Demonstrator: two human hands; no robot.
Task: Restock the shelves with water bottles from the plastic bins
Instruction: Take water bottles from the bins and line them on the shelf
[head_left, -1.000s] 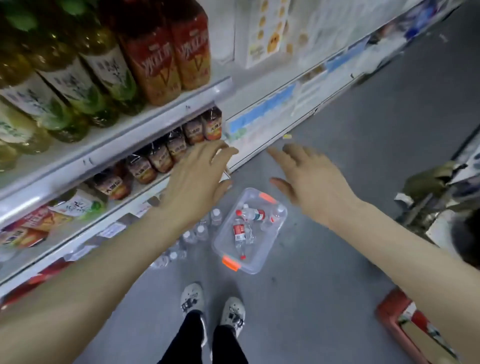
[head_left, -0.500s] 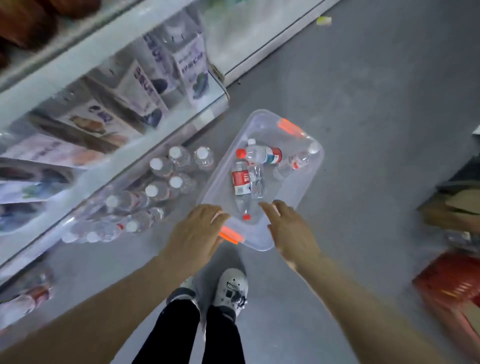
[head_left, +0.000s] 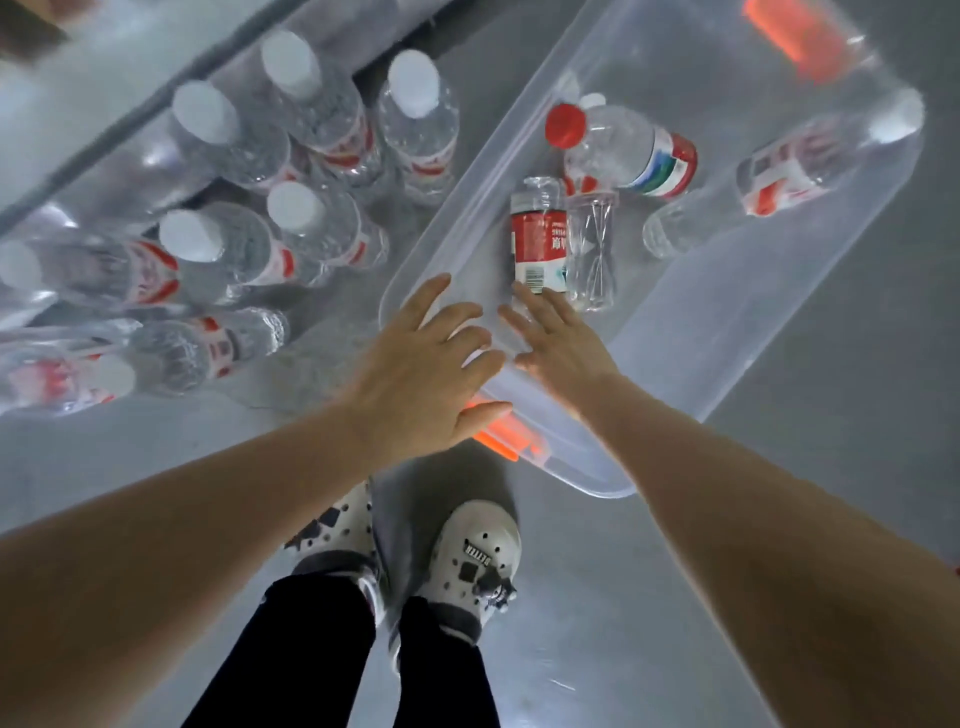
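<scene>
reaching both open hands (head_left: 488, 358) into plastic bin (head_left: 769, 332)

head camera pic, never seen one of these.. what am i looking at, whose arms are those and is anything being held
The picture comes from a camera worn on a person's head, looking down, so the arms are the wearer's own. There is no machine. Below you see their dark trousers and pale shoes on a grey floor.

The left hand and the right hand both reach with straight fingers into the near end of a clear plastic bin with orange latches. Neither hand holds anything. The right fingertips are right at a red-labelled bottle lying in the bin; actual contact is hard to judge. Other bottles lie there too, one with a red cap.

To the left, white-capped water bottles stand in a cluster on the floor under the shelf edge.
</scene>
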